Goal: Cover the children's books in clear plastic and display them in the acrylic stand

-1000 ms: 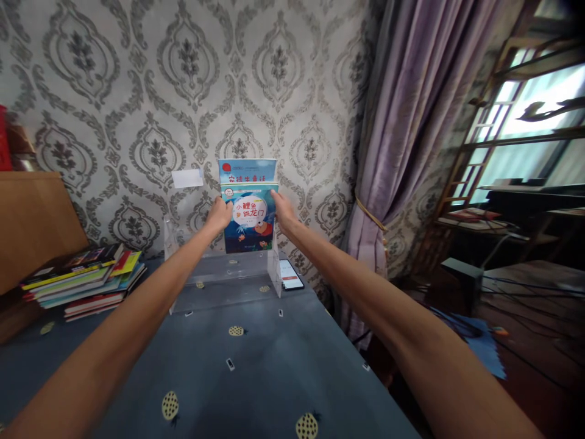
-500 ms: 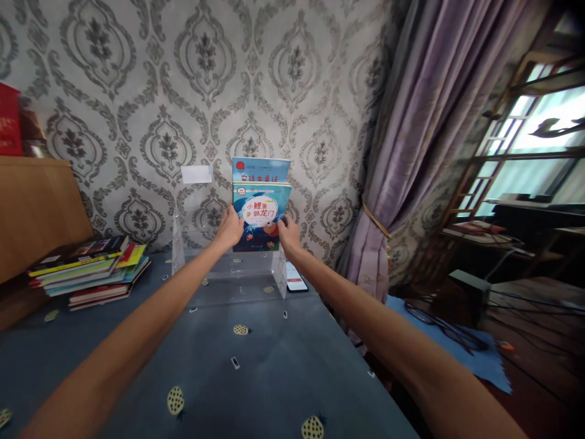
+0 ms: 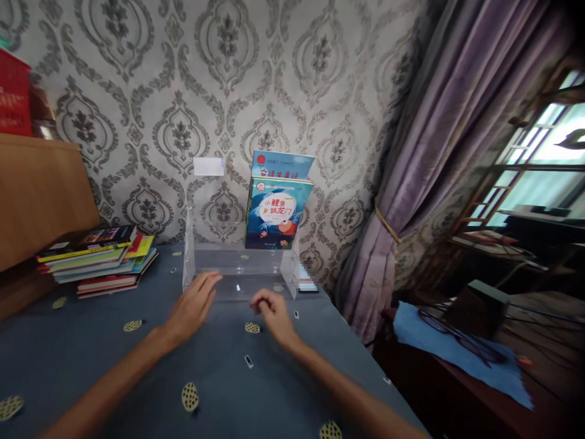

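Observation:
My left hand (image 3: 194, 306) is in front of a clear acrylic book stand (image 3: 188, 259), its fingers stretched forward and nothing held. My right hand (image 3: 275, 314) hovers near the stand's front edge, fingers curled inward with nothing visible in them. On the stand's right side a blue picture book (image 3: 278, 216) with an orange fish on its cover leans upright. Behind it a light-blue book (image 3: 283, 161) shows only its top part. Neither hand touches the books. A small white label (image 3: 208, 166) appears above the stand's left side.
A stack of books (image 3: 98, 259) lies at the left beside a wooden cabinet (image 3: 41, 195) with a red basket (image 3: 13, 94) on top. A partly pixelated phone (image 3: 307, 283) is right of the stand. Eyeglasses (image 3: 461, 335) rest on a blue cloth (image 3: 425, 341) further right.
Both hands have let go of the fish picture book and drawn back toward me, lower over the table. The book now leans on the stand by itself. The view has shifted slightly.

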Action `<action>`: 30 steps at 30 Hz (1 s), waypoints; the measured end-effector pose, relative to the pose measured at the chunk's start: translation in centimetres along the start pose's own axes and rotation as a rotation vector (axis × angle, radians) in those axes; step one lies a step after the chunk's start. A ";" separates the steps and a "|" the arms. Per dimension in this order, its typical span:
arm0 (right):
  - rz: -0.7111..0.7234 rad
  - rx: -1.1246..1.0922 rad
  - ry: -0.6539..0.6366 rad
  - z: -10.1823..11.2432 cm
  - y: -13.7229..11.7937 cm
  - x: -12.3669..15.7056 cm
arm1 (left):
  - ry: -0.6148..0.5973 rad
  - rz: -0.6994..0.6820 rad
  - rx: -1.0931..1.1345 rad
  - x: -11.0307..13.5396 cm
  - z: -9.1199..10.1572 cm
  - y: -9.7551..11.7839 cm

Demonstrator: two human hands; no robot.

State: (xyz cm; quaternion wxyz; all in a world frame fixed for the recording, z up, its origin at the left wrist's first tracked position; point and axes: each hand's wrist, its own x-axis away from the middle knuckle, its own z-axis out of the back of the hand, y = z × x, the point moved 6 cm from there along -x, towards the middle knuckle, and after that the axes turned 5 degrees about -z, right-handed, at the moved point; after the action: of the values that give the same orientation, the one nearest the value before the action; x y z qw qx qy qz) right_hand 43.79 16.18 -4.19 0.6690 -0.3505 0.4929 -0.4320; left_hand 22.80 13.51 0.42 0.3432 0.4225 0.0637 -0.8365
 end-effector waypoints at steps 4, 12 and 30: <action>-0.147 -0.042 -0.246 -7.9 0.7 2.8 | 0.002 -0.013 -0.105 3.4 1.8 -2.7; -0.151 0.013 -0.504 -15.7 -2.4 5.2 | 0.049 0.236 -0.224 8.6 5.4 -9.5; -0.066 0.106 -0.612 -15.1 -3.3 5.5 | -0.117 0.482 -0.436 10.5 5.4 -14.2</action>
State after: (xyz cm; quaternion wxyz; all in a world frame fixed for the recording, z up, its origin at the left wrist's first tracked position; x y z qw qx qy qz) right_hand 29.29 9.17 -7.25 0.7892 -0.4450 0.2337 -0.3529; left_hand 6.03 16.59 -6.64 0.6166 0.2931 0.1196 -0.7208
